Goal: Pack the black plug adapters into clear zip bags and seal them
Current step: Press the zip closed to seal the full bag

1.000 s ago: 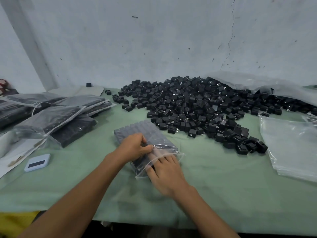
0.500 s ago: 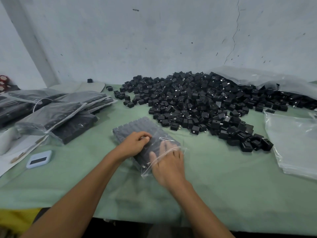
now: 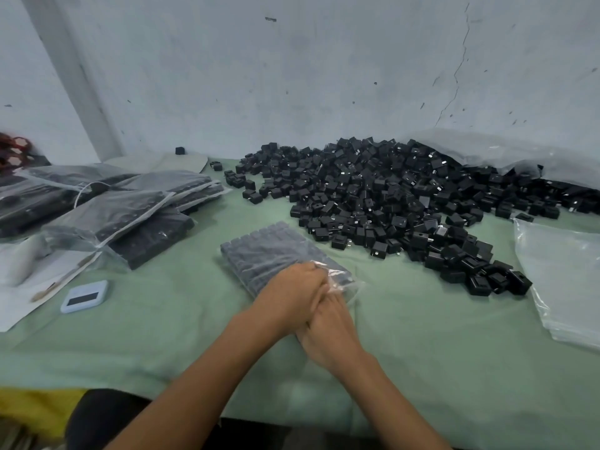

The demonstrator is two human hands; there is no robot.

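A clear zip bag (image 3: 264, 251) packed with neat rows of black plug adapters lies on the green cloth in front of me. My left hand (image 3: 289, 292) sits over its near, mouth end with curled fingers pinching the crinkled plastic. My right hand (image 3: 329, 331) lies partly under the left; its fingers stretch flat against the bag's mouth, their tips hidden. A big loose pile of black adapters (image 3: 389, 203) spreads behind and to the right.
Filled bags (image 3: 130, 216) are stacked at the left, with a small pale-blue device (image 3: 84, 297) nearer me. Empty clear bags (image 3: 561, 274) lie at the right. A large plastic sack (image 3: 506, 154) rests by the wall. The table's front edge is close.
My left hand slid right along the bag's mouth and now overlaps my right hand, which has drawn in beneath it. The bag has stayed in place.
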